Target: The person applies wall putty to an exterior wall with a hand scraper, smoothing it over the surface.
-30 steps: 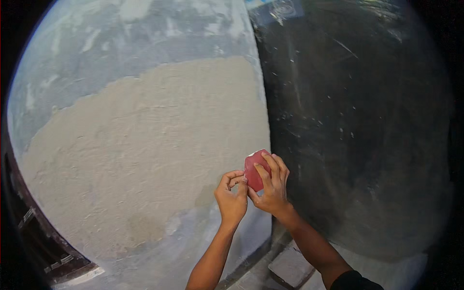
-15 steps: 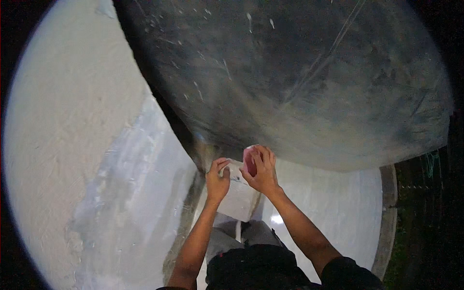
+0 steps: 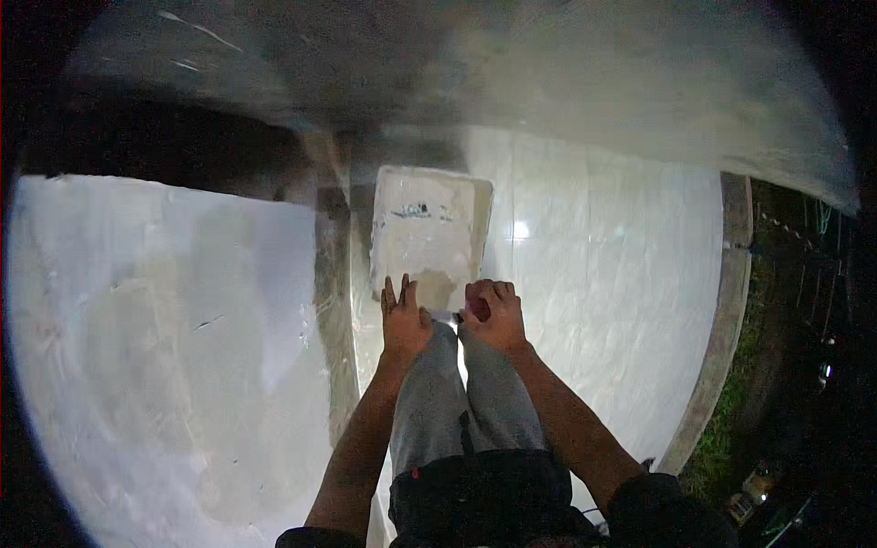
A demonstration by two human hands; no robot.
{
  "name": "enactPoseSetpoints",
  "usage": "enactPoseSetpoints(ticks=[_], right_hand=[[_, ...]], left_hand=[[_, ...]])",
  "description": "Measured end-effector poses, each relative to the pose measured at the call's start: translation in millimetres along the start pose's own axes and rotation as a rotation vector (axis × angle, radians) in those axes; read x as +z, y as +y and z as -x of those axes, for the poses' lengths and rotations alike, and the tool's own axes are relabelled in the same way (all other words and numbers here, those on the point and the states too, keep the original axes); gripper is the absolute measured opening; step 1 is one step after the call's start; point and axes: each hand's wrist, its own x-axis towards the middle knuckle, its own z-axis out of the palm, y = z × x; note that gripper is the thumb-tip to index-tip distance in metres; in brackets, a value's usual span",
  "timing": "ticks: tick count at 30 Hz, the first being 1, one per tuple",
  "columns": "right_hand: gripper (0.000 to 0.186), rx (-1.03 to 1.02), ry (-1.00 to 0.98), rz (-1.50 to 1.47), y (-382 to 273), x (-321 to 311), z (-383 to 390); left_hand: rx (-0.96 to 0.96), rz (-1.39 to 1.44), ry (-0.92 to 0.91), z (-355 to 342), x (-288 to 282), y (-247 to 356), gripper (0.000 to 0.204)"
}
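An off-white rectangular box-like piece [image 3: 429, 233], marked with dark blue smudges, lies in front of my legs. At its near left corner, my left hand [image 3: 405, 324] rests with the fingers stretched and spread. Close to the near right corner, my right hand [image 3: 496, 320] is closed around a small dark-pink piece [image 3: 480, 309]. Fingers cover most of that piece, and I cannot tell its kind.
A pale wall-like surface [image 3: 183, 347] spans the left, and a glossy white floor [image 3: 612, 256] the right. A big grey surface [image 3: 566, 73] hangs across the top. Beyond the curb [image 3: 713, 393] are dark ground and greenery [image 3: 722, 429].
My view has turned and dropped, so the grey surface sits higher. Both hands are now at the box-like piece's near end, left fingers spread; the pink piece stays in my right hand.
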Motion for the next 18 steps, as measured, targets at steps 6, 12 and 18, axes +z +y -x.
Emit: enactPoseSetpoints(ticks=[6, 12, 18], right_hand=[[0.053, 0.189, -0.106, -0.053, 6.1, 67.1, -3.6], [0.054, 0.118, -0.131, -0.054, 25.4, 114.1, -28.1], [0.047, 0.201, -0.116, -0.022, 28.9, 134.7, -50.2]], left_hand=[[0.033, 0.036, -0.043, -8.8, 18.2, -41.7, 0.065], [0.059, 0.061, -0.016, -23.6, 40.4, -73.5, 0.062], [0.041, 0.091, -0.010, -35.2, 49.8, -86.0, 0.063]])
